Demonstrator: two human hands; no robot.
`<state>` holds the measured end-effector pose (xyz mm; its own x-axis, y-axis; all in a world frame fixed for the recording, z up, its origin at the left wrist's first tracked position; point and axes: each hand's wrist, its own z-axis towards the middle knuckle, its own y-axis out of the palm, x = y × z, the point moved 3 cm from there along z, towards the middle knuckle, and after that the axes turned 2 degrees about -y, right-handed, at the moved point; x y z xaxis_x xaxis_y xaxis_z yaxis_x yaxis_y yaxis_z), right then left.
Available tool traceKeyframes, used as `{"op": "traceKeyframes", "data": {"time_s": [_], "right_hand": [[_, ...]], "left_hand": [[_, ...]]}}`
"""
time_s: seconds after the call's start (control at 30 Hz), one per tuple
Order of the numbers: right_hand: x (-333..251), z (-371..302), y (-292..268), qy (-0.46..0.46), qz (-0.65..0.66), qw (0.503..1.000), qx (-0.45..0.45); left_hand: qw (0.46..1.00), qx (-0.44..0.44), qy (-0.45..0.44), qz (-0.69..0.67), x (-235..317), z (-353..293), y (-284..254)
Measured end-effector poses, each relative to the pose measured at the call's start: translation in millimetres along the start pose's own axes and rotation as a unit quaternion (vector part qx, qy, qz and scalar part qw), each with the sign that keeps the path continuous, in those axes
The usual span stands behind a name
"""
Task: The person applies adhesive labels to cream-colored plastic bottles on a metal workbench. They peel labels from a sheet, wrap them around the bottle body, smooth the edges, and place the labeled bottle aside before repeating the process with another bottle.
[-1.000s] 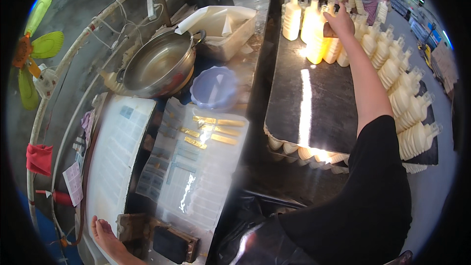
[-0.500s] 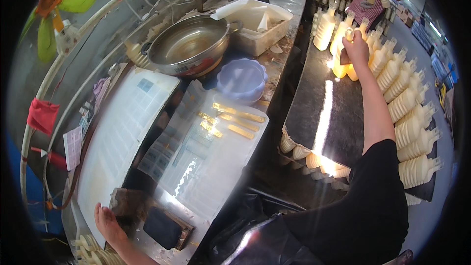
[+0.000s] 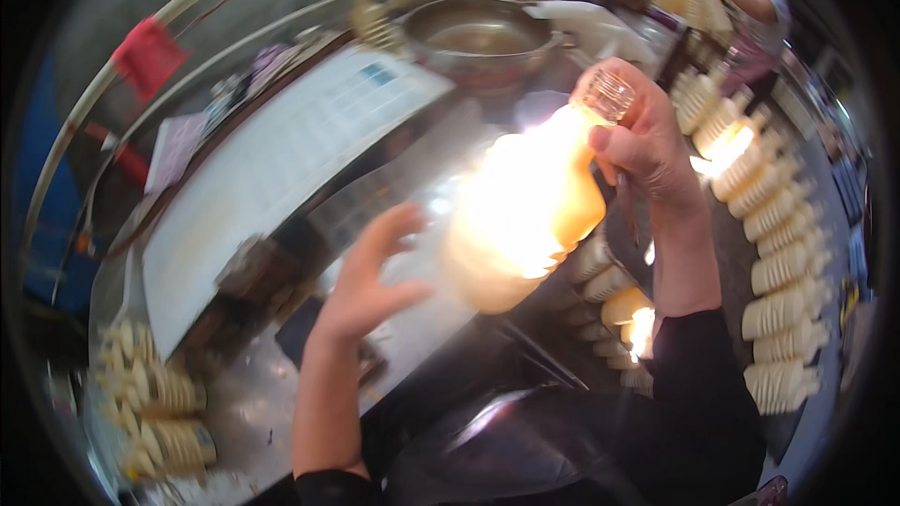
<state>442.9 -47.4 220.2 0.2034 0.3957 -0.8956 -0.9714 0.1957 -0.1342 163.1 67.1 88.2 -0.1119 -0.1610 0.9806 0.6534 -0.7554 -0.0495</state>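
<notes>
My right hand (image 3: 647,136) grips a cream-coloured bottle (image 3: 506,234) by its clear threaded neck, with fingers and thumb wrapped round it. Glare washes out much of the bottle, which tilts so that its ribbed base points down and left. A thin dark thing (image 3: 626,211) sticks out below my right hand; its kind is too blurred to tell. My left hand (image 3: 370,281) is open, fingers and thumb spread, a little left of the bottle's base and apart from it. Both hands are over the sheet-covered worktable (image 3: 403,347).
A wide metal basin (image 3: 478,26) stands at the back of the table. A white slanted panel (image 3: 291,145) lies to the left, beside a dark pad (image 3: 298,330). Ribbed bottles stand in rows (image 3: 783,319) at right and cluster (image 3: 169,445) at lower left. Another person (image 3: 755,23) stands far right.
My right hand has lifted a bottle off the dark board at right and brought it over the worktable. My left hand has moved right, toward the bottle. The view has turned left.
</notes>
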Motion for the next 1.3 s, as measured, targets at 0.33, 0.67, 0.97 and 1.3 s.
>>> {"op": "traceKeyframes", "data": {"time_s": [0.33,0.67,0.97,1.3], "right_hand": [[97.0,66.3,237.4,0.150,-0.029,0.962,-0.226],[184.1,-3.6,318.0,0.268,0.017,0.923,-0.276],[202.7,77.0,75.2,0.162,-0.285,0.940,0.099],[232.4,254.5,-92.8,0.149,-0.626,0.766,0.014]], "left_hand": [[0.927,0.329,-0.071,-0.164,-30.0,-129.8,-74.4],[0.858,0.433,-0.270,0.061,-45.3,-157.9,-99.9],[0.823,0.441,-0.334,0.132,-43.7,-161.6,-104.2],[0.867,0.463,-0.179,0.045,-44.4,-157.4,-85.5]]}}
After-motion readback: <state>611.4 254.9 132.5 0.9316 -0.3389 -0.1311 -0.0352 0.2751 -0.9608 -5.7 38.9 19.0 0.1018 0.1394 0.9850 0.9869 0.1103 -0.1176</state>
